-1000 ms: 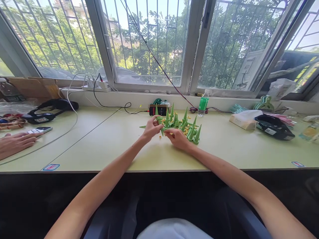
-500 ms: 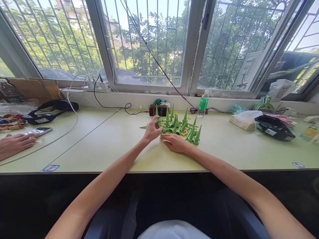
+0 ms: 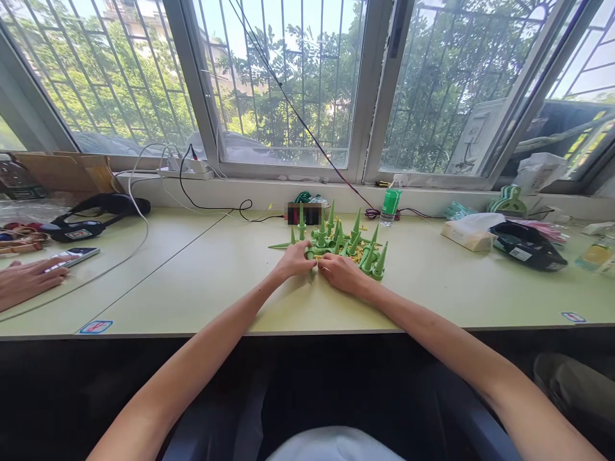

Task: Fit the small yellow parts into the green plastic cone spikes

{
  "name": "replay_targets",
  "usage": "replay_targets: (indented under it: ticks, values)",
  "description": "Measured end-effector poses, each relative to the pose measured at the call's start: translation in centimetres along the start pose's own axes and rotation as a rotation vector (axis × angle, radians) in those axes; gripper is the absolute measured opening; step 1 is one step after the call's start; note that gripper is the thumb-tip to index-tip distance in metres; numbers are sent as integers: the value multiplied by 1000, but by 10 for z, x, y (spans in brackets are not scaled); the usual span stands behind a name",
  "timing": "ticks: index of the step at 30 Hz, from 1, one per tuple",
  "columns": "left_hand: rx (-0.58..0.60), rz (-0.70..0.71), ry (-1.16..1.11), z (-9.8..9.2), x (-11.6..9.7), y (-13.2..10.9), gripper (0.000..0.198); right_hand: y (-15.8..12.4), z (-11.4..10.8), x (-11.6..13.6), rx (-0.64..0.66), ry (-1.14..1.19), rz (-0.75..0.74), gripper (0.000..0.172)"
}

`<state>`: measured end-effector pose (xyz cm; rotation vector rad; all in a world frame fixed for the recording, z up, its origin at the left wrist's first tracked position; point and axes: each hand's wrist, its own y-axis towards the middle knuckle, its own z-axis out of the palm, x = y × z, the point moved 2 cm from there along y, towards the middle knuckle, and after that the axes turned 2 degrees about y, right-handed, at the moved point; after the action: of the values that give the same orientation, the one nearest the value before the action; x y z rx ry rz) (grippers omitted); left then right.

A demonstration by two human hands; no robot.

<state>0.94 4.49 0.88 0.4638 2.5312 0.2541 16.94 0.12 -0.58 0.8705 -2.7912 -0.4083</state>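
My left hand (image 3: pixel 294 260) is closed around a green plastic spike (image 3: pixel 310 255), mostly hidden by the fingers. Close beside it, my right hand (image 3: pixel 342 273) pinches a small yellow piece (image 3: pixel 317 258) against the spike's side. Whether the two parts are joined cannot be made out. Just beyond the hands is a cluster of similar green spikes (image 3: pixel 356 224), several standing point up and others lying down. Small yellow pieces (image 3: pixel 359 253) are scattered among them.
Behind the spikes stand a dark blurred device (image 3: pixel 304 214) and a green-labelled bottle (image 3: pixel 391 203). A tissue box (image 3: pixel 467 235) and black headgear (image 3: pixel 528 246) lie at right. At left, another person's hand (image 3: pixel 33 279) rests by a phone (image 3: pixel 72 257), near a white cable (image 3: pixel 139 243).
My left hand has lowered the spike toward the table and tilted it. My right hand has lifted its fingers from the tabletop and brought a yellow piece up to the spike.
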Motion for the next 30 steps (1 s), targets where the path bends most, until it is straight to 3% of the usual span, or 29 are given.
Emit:
replay_targets:
  ticks: [10, 22, 30]
  values:
    - [141, -19, 113, 6, 5, 2, 49, 1, 0, -4, -33, -47, 72, 21]
    - [30, 44, -52, 6, 5, 3, 36, 1, -1, -9, -186, 89, 78, 11]
    - [-1, 20, -39, -3, -7, -2, 30, 3, -2, -12, -383, 270, 16, 14]
